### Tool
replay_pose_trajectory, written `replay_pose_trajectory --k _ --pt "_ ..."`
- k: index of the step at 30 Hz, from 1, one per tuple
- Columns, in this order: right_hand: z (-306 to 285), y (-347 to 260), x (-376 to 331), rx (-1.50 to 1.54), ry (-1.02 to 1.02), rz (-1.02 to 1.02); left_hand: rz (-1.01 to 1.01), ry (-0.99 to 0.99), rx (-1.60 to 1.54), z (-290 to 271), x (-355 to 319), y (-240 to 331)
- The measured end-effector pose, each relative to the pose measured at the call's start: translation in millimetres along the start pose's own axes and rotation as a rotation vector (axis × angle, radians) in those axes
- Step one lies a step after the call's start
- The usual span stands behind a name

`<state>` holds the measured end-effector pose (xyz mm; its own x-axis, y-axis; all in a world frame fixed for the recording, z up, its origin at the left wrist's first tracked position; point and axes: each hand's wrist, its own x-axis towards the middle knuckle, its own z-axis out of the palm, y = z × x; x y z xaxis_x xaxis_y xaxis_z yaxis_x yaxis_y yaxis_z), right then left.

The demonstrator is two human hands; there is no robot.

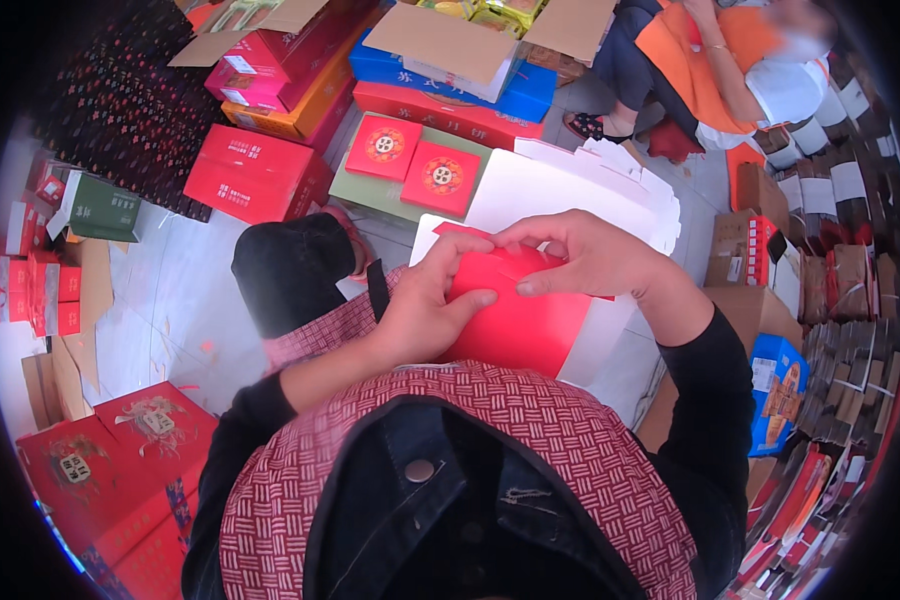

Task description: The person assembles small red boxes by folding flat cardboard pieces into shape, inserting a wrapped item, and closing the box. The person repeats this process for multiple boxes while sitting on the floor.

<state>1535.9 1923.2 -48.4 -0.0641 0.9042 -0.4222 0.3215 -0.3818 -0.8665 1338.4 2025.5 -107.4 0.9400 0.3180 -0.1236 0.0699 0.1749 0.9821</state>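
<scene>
A glossy red sheet of card [520, 335], seemingly a box blank, lies across my lap with its far edge bent up. My left hand [425, 295] grips its left far corner between thumb and fingers. On the far right edge, my right hand [588, 252] pinches the card, the fingers curled over the top and the thumb on the near face. Both thumbs point toward each other. White flat card [580, 195] with notched edges extends beneath and beyond the red piece. Part of the folded edge is hidden behind my fingers.
Two red square boxes [442, 178] with round patterns sit on a green box [365, 190] ahead. Red cartons [255, 172] stand left, and larger red boxes [120, 450] near left. Bundled flat card [840, 370] is stacked right. Another person [730, 70] sits far right.
</scene>
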Motion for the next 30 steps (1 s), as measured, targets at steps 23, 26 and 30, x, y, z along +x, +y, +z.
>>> replay_pose_trajectory --k 23,26,30 --pt "0 34 -24 0.329 0.130 -0.094 -0.060 -0.106 -0.208 7 3 10" --pt "1 30 -26 0.317 0.121 -0.029 -0.034 -0.104 -0.224 6 2 9" --pt "1 24 -27 0.255 0.125 -0.014 -0.022 -0.089 -0.233 7 1 9"
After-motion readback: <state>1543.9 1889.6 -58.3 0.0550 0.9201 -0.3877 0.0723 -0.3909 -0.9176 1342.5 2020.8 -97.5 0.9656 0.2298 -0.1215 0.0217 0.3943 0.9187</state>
